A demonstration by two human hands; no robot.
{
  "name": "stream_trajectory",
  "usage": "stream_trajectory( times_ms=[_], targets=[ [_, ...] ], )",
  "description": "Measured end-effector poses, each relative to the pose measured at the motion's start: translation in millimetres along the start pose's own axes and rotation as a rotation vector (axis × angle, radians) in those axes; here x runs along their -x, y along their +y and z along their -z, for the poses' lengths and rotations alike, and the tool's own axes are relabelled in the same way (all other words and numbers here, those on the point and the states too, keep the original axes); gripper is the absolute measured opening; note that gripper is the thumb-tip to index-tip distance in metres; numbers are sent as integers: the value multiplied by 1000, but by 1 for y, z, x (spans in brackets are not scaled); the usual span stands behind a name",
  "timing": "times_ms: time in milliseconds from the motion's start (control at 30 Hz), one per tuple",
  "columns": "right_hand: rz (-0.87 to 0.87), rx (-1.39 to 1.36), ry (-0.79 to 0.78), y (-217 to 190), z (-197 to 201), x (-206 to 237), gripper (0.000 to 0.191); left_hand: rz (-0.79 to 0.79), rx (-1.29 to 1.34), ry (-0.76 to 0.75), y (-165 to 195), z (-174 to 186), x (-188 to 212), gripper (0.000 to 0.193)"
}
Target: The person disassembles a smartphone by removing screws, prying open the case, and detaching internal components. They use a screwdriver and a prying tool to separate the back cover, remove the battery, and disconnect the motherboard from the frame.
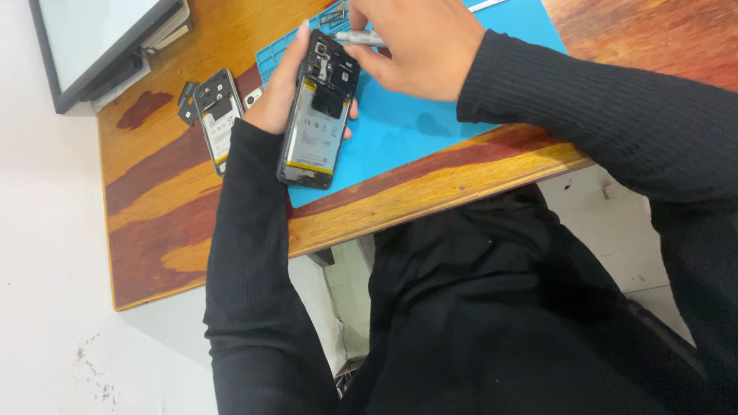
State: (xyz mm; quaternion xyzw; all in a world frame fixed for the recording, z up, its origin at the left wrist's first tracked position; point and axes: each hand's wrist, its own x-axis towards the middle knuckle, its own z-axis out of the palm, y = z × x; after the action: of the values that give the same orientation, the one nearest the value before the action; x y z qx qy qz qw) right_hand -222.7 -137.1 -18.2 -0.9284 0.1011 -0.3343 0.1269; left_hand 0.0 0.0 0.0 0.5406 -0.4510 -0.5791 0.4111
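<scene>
My left hand (278, 91) holds an opened black smartphone (317, 115) with its back cover off, battery and circuit board exposed, tilted above the blue work mat (430, 127). In my right hand (419, 48) a slim silver screwdriver (358, 36) is gripped, its tip resting at the phone's upper part near the camera area. Both arms wear black ribbed sleeves.
A second opened phone (217, 115) lies on the wooden table (161, 200) left of the mat, with small dark parts (187, 104) beside it. A framed white panel (96, 34) sits at the table's far left corner. The mat's tray section (270, 58) holds small pieces.
</scene>
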Motion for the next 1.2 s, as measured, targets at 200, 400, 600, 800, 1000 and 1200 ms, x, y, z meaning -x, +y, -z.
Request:
stream_trajectory(
  times_ms=[200,400,600,800,1000,1200],
  targets=[
    [90,37,52,-11,7,-1,24,-4,172,-46,9,-6,2,73],
    [120,28,24,-20,10,-3,28,-28,164,-50,11,-6,4,71],
    [107,96,-7,-20,9,-5,25,0,206,-32,11,-9,4,70],
    [119,82,-3,-17,5,-4,21,46,254,26,10,-11,5,66],
    [142,90,13,-15,4,-2,21,43,217,23,10,-10,4,68],
    [156,138,44,-17,6,-2,21,15,194,3,10,-12,3,68]
  ],
)
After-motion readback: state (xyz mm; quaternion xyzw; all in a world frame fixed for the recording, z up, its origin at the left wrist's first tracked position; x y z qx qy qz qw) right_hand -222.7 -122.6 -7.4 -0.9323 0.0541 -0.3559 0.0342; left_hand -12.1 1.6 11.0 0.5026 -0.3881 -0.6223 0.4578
